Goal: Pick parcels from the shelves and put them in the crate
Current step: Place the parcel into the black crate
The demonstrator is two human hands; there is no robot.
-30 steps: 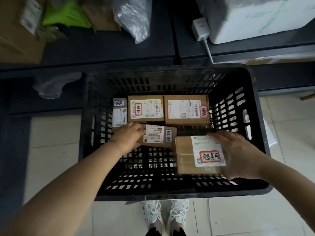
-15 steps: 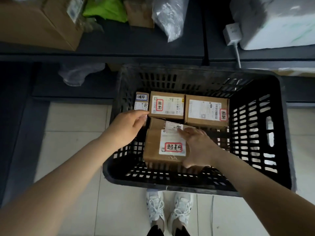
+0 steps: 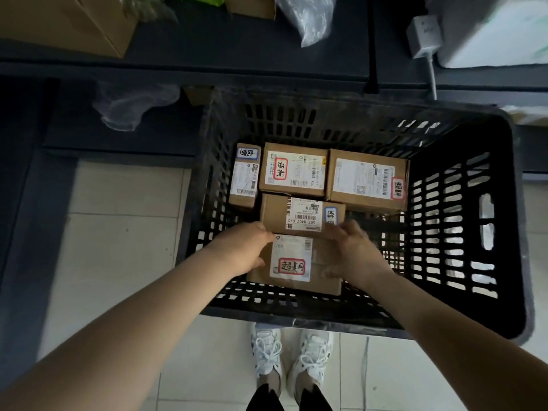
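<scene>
L hand (image 3: 246, 250) has its fingers bent over the left edge of the brown cardboard parcel w/ white label & red-framed sticker (image 3: 292, 264), gripping it near the far-left corner. R hand (image 3: 353, 253) lies on the parcel's right side w/ fingers stretched fwd toward the far edge. It's blurred, so can't tell if it clasps the parcel or just rests there.

The parcel is btwn the two hands, label up, low inside the black slatted plastic crate (image 3: 296, 320), close to the near wall and left of centre. Can't tell if it's fully down on the crate bottom.

Its far edge meets a brown carton w/ white label & blue-framed sticker (image 3: 302, 215). Behind that, 3 more line the far wall:
- Left: a narrow brown box w/ blue-framed sticker (image 3: 244, 176).
- Middle: a brown box w/ red-framed sticker (image 3: 293, 170).
- Right: a wider brown box w/ red-framed sticker (image 3: 367, 179).

The crate stands on a pale tiled floor (image 3: 118, 247), far side up against dark shelving (image 3: 237, 54). White lace-up sneakers (image 3: 267, 354) show just below the near rim. On the shelf are a big tan carton (image 3: 59, 19), a clear plastic bag (image 3: 308, 16), a white plug w/ cable (image 3: 424, 34) and a white foam box (image 3: 498, 31). A crumpled clear bag (image 3: 130, 105) sits on the lower level, left of the crate.
</scene>
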